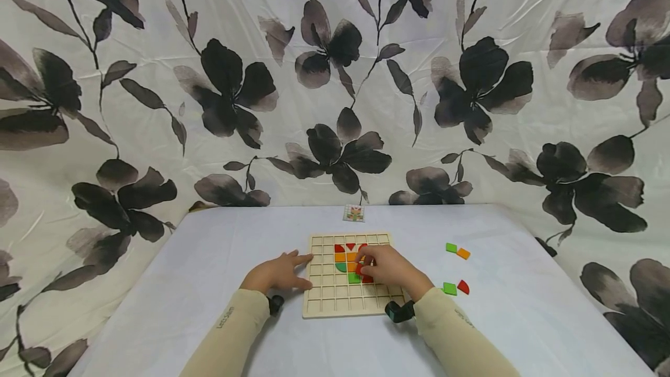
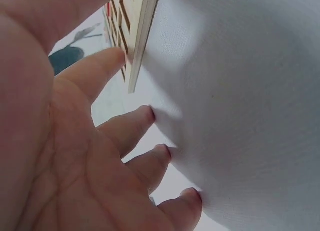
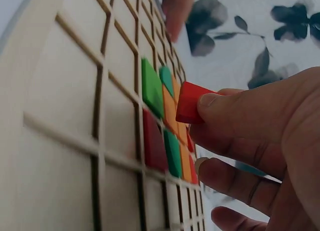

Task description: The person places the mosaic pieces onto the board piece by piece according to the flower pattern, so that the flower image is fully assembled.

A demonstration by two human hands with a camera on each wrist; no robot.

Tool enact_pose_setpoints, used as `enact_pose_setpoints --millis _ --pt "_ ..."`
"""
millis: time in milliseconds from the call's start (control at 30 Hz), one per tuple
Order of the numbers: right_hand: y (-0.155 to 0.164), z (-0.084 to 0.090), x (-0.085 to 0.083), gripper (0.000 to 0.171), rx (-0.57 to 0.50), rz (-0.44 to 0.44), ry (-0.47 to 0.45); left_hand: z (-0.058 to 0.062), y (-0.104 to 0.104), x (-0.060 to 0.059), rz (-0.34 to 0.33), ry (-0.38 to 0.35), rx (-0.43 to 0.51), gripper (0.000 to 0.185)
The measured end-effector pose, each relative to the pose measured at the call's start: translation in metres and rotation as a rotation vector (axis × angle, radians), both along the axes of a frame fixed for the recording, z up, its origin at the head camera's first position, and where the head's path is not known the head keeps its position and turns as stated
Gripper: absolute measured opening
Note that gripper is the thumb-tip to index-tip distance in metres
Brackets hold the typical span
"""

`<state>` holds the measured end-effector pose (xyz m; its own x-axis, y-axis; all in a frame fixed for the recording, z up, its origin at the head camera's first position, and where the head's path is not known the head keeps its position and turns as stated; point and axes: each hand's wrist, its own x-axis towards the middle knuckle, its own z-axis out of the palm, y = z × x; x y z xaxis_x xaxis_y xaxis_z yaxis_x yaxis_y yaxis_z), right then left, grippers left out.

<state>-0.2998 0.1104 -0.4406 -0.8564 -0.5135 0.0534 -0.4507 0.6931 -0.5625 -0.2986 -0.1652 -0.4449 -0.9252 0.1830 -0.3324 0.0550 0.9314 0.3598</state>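
Note:
A wooden grid board (image 1: 335,295) lies on the white table, with several red, orange and green tiles (image 1: 346,260) set in its cells. My right hand (image 1: 384,266) hovers over the board's middle and pinches a red tile (image 3: 190,102) between thumb and fingers, just above the filled cells (image 3: 165,121). Resting flat on the table at the board's left edge is my left hand (image 1: 277,272), fingers straight, fingertips (image 2: 117,56) touching the board's side (image 2: 142,36).
Loose tiles lie right of the board: a green (image 1: 451,247) and an orange (image 1: 463,253) one farther back, a green (image 1: 449,288) and a red (image 1: 463,287) one nearer. A small pattern card (image 1: 354,213) sits behind the board. A flowered cloth hangs around the table.

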Motion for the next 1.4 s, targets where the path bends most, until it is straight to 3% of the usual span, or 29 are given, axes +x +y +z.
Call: enact_pose_setpoints --millis 600,967,1400 --pt "-0.038 -0.006 0.000 0.010 0.003 0.023 -0.011 0.001 0.001 0.002 -0.027 -0.002 -0.013 0.076" --pt "-0.046 -0.007 0.003 0.002 0.025 -0.016 0.013 0.001 0.001 0.001 0.000 -0.009 -0.009 0.077" --pt "-0.054 -0.008 0.007 0.018 0.094 -0.106 -0.007 0.002 0.000 0.002 0.008 -0.017 -0.005 0.077"
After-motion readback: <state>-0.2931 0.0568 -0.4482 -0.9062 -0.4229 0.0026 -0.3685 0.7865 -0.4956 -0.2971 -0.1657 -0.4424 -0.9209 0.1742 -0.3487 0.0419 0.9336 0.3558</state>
